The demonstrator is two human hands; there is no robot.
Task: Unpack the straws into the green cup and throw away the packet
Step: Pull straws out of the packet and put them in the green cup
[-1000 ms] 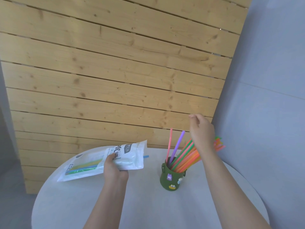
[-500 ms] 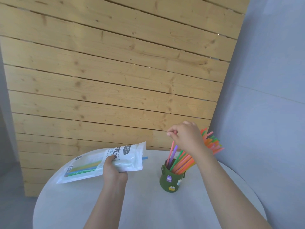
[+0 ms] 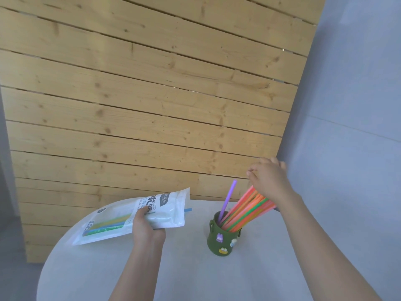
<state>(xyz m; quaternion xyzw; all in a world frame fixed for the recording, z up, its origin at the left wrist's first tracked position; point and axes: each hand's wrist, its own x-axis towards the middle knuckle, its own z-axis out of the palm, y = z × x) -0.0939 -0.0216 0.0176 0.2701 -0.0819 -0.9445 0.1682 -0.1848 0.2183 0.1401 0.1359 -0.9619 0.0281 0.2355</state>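
Two hands (image 3: pixel 148 228), one packet (image 3: pixel 121 218), one green cup (image 3: pixel 221 237), many straws (image 3: pixel 245 210)

Both forearms bare, no sleeves or jewellery.

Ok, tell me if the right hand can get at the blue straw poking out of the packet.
Probably yes. The right hand is free above the green cup, the blue straw tip sticks out of the packet mouth, and only bare table lies between.
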